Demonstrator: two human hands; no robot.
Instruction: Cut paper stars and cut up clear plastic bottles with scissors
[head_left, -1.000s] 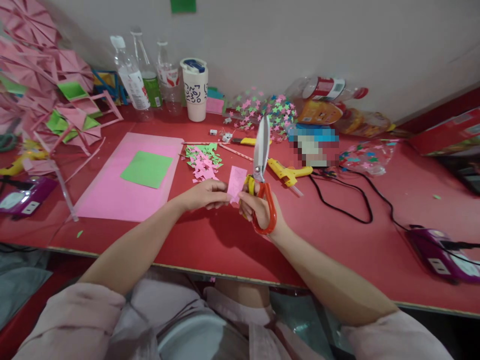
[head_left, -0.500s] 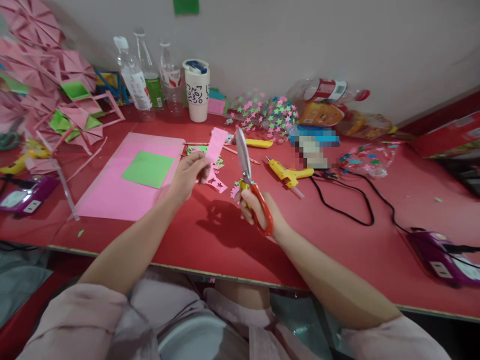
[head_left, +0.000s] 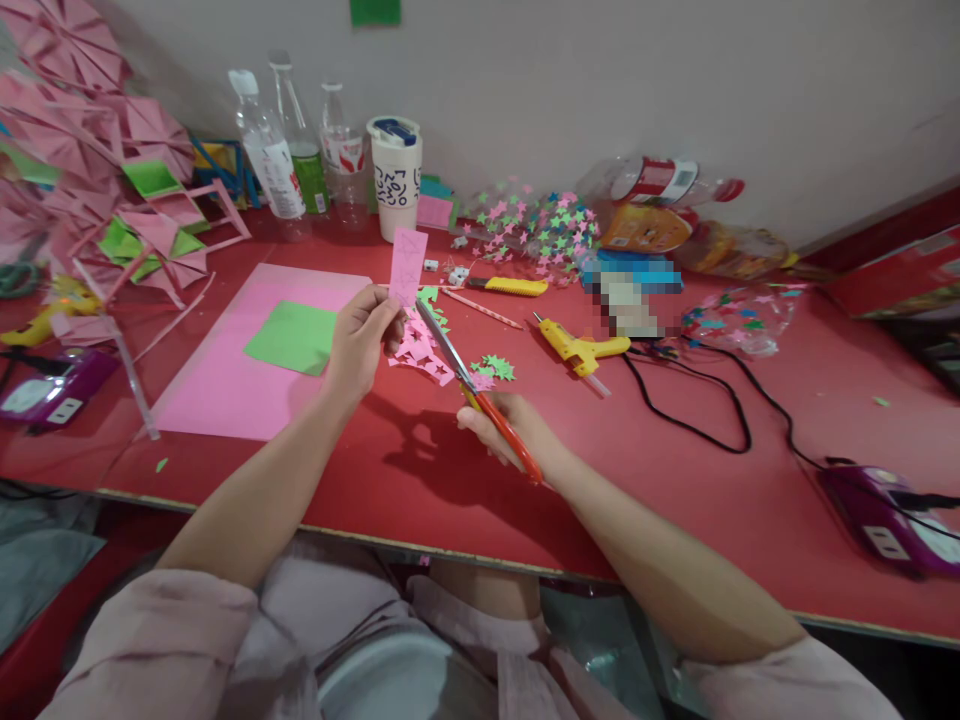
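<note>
Between the thumb and fingers of my left hand (head_left: pixel 366 335) a strip of pink paper (head_left: pixel 408 262) stands upright, with star outlines faintly drawn on it. My right hand (head_left: pixel 511 428) is wrapped round the handles of a pair of scissors (head_left: pixel 450 350) with red-orange grips. Its blades point up and left, their tips close to the strip's lower right edge; whether they touch it I cannot tell. Under the hands lie pink paper scraps (head_left: pixel 421 352) with star-shaped holes. Small green cut stars (head_left: pixel 495 367) are piled just beyond my right hand.
Left of my hands, a green square (head_left: pixel 289 338) rests on a pink sheet (head_left: pixel 217 400). A yellow glue gun (head_left: pixel 581 348), its black cord, and a yellow cutter (head_left: pixel 511 287) lie to the right. Bottles (head_left: pixel 271 170) and a white cup (head_left: pixel 395 185) line the wall.
My left hand has shifted slightly left and the pink strip has turned more upright. The scissors have tilted left, their blades swinging down toward the strip.
</note>
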